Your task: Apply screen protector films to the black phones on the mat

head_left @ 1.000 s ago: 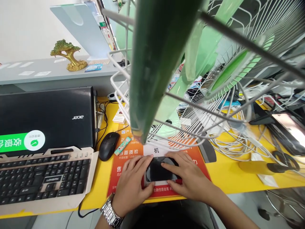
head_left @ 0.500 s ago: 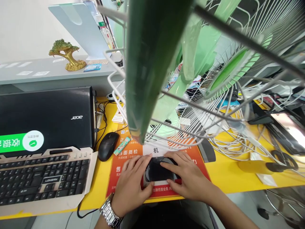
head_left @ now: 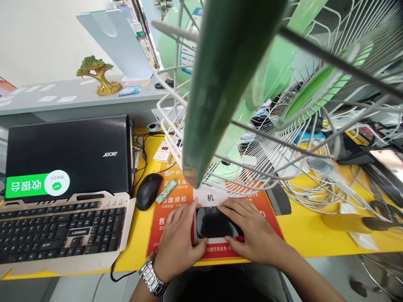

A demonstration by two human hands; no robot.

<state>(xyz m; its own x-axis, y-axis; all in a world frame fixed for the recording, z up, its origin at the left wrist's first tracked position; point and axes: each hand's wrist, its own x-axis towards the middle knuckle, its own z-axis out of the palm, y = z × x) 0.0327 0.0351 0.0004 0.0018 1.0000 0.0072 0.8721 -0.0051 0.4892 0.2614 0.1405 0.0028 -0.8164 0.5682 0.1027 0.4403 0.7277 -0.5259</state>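
Observation:
A dark, glossy smartphone (head_left: pixel 215 224) lies sideways on a red and orange printed mat (head_left: pixel 261 205). At its left end, my left hand (head_left: pixel 181 235) has its fingers along the top corner and its thumb at the bottom corner. My right hand (head_left: pixel 252 228) covers the right end, its fingers over the upper edge and its thumb below. Both hands grip the phone between fingers and thumb, hiding its ends. A silver watch (head_left: pixel 153 274) is on the left wrist. Close to the left hand lie a small green packet (head_left: pixel 166 191) and a black mouse (head_left: pixel 149 191).
A green fan with a white wire cage (head_left: pixel 220 105) hangs close above the mat. To the left stand a keyboard (head_left: pixel 63 230) and a black laptop (head_left: pixel 69 155). Coiled white cables (head_left: pixel 308 188), a yellow-handled tool (head_left: pixel 346 223) and scissors (head_left: pixel 384 209) lie right.
The view has shifted slightly, so the scene sits further right. My right index finger has moved from over the phone's screen to its upper edge. The phone stays between both hands.

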